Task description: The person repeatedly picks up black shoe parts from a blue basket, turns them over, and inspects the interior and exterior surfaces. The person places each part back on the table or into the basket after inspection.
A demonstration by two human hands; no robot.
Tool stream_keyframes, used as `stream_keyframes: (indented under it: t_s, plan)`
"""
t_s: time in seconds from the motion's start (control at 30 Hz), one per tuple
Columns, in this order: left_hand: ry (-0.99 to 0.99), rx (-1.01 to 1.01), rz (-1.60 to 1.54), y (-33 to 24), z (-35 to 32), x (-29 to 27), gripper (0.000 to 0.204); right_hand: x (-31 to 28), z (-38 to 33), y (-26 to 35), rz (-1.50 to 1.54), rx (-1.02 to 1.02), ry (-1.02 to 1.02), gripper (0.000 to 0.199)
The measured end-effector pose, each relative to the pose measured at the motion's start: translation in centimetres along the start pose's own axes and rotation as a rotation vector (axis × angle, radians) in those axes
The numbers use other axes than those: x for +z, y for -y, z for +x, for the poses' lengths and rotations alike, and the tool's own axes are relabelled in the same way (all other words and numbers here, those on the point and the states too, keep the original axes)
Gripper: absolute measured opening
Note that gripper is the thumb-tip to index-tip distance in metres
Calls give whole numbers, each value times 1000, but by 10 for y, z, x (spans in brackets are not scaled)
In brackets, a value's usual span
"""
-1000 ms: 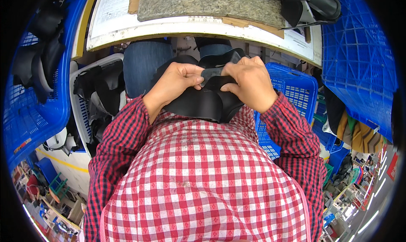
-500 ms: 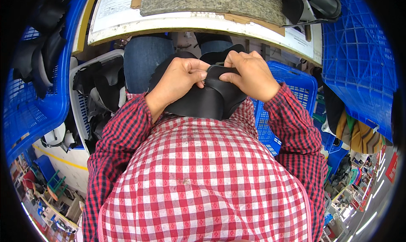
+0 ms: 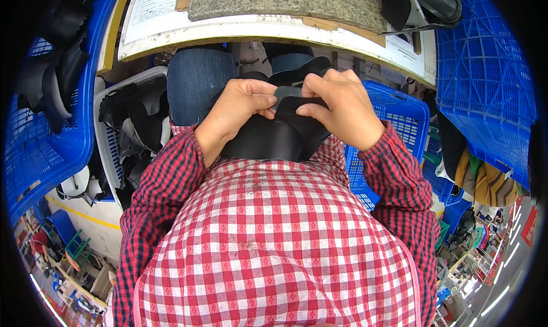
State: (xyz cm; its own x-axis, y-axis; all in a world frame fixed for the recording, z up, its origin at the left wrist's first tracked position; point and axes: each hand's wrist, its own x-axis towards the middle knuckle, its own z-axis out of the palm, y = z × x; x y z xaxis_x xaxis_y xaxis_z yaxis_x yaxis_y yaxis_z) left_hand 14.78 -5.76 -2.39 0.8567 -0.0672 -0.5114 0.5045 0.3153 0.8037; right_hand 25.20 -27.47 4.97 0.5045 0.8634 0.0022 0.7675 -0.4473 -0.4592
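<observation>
Near the worktable (image 3: pixel 171 37), left grip (image 3: pixel 241 102) and right grip (image 3: pixel 340 103) each pinch dark material (image 3: pixel 267 138).

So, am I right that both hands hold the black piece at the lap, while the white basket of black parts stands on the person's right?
Not quite: the head view shows the white basket of black parts standing on the person's left. As you say, the left hand and right hand both hold the black piece at the lap.
</observation>
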Motion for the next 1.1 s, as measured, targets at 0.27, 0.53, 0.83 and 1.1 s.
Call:
stream_keyframes:
  t_s: [0.27, 0.53, 0.83, 1.1]
  plan:
    - [49, 114, -8, -1, -4, 7, 20, 4, 2, -12, 106, 71, 19, 28]
    - [57, 136, 57, -3, -8, 7, 20, 8, 3, -13, 117, 110, 35, 27]
    - [95, 171, 221, -3, -10, 5, 20, 11, -2, -21, 95, 136, 58, 26]
    - [-75, 404, 320, -39, -31, 30, 18, -11, 12, 7, 143, 78, -218, 35]
